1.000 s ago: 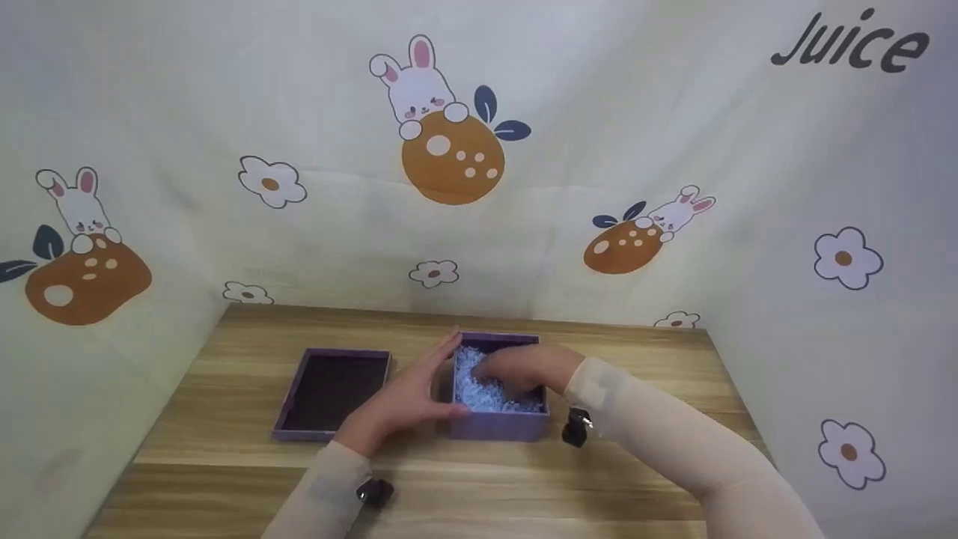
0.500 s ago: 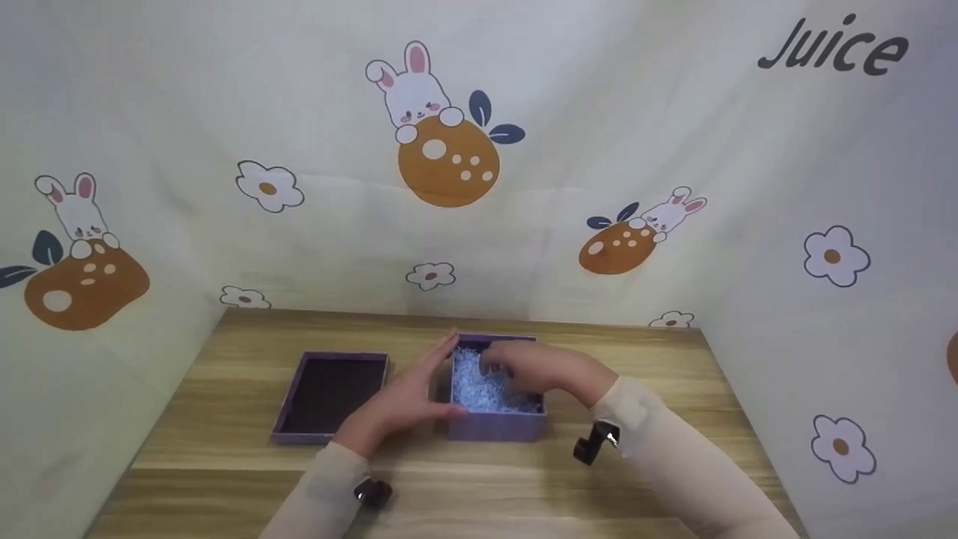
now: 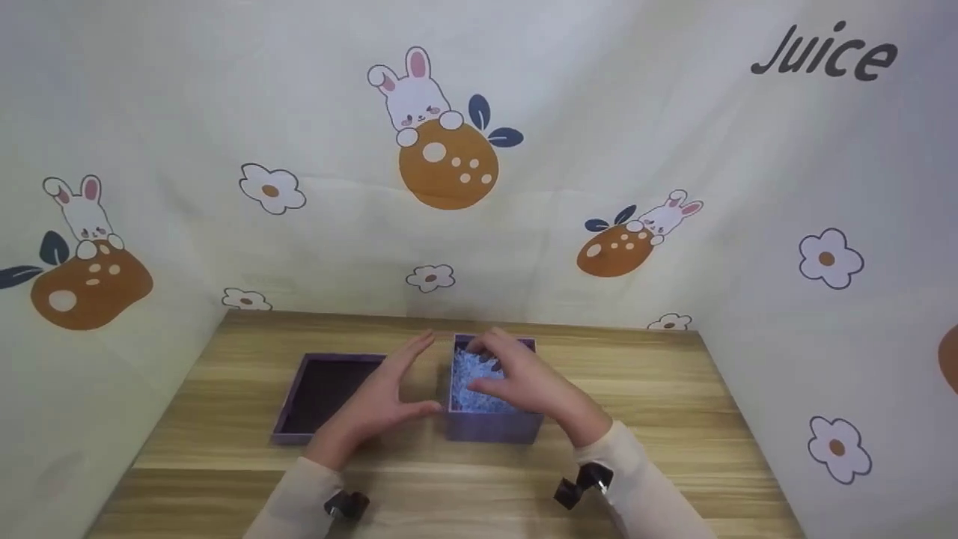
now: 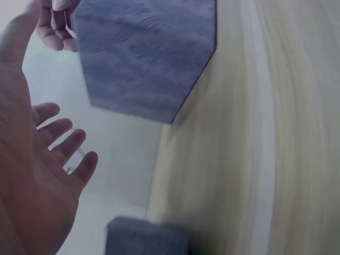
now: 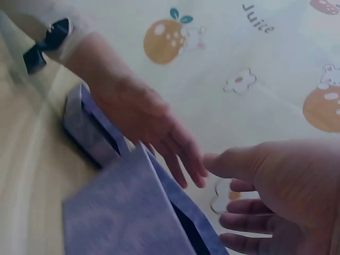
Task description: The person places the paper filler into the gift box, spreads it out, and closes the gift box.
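A purple box [image 3: 494,428] stands on the table with its top uncovered, filled with pale blue shredded paper [image 3: 465,385]. My right hand [image 3: 524,378] hovers over the box, fingers loosely bent and holding nothing; it hides part of the filling. Just left of the box, my left hand [image 3: 374,400] is spread, thumb and fingers wide apart. In the left wrist view a gap shows between the left palm [image 4: 32,175] and the box wall [image 4: 143,64]. Both hands appear above the box rim in the right wrist view.
The purple box lid [image 3: 329,393] lies dark inside up on the wooden table [image 3: 434,494], left of the box and partly behind the left hand. A cream curtain [image 3: 337,239] printed with rabbits and oranges encloses the back and sides.
My left hand has let go of the box's left side and shifted left. The right hand has lifted out of the shredded paper and turned over the box.
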A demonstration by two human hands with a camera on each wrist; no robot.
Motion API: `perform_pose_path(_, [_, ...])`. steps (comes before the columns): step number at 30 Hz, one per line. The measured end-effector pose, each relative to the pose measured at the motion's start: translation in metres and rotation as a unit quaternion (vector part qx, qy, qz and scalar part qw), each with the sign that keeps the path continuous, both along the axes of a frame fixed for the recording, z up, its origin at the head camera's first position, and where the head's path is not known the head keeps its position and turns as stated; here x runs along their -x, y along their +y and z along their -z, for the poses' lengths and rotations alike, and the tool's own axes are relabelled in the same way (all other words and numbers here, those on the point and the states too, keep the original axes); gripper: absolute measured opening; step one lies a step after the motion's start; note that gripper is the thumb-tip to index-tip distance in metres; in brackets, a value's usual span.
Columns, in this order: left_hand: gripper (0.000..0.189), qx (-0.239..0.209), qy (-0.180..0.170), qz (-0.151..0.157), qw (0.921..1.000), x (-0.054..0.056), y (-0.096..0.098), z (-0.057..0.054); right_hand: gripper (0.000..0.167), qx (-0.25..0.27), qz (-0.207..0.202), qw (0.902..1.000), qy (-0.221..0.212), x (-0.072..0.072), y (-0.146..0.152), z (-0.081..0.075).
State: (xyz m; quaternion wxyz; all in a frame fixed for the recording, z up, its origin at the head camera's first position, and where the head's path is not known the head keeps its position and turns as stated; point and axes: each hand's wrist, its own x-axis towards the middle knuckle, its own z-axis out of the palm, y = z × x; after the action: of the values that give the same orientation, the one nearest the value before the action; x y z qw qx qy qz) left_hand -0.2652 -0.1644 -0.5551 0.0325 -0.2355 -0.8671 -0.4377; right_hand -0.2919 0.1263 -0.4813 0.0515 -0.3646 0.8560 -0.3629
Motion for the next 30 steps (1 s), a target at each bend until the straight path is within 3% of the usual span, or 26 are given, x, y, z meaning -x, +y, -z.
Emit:
perform_pose_path(8, [0.099, 0.017, 0.033, -0.057, 0.9977, -0.02, -0.049, -0.008, 0.07, 0.083, 0.023, 0.9949, -0.052, -0.039, -0.053, 0.013])
perform_pose_path(15, [0.099, 0.014, 0.015, -0.109, 0.9939, -0.036, -0.093, 0.001, 0.08, 0.086, 0.04, 0.9902, -0.103, -0.065, -0.096, 0.035])
perform_pose_path(21, [0.104, 0.013, -0.018, -0.146, 0.989, -0.048, -0.125, 0.016, 0.092, 0.06, 0.074, 0.9883, -0.12, -0.066, -0.123, 0.071])
perform_pose_path(24, [0.107, -0.007, -0.036, -0.149, 0.9882, -0.051, -0.137, 0.022, 0.098, 0.063, 0.1, 0.9835, -0.137, -0.063, -0.132, 0.086])
perform_pose_path(30, [0.121, 0.007, -0.09, -0.157, 0.9834, -0.054, -0.15, 0.03, 0.107, 0.092, 0.13, 0.9716, -0.175, -0.058, -0.145, 0.103])
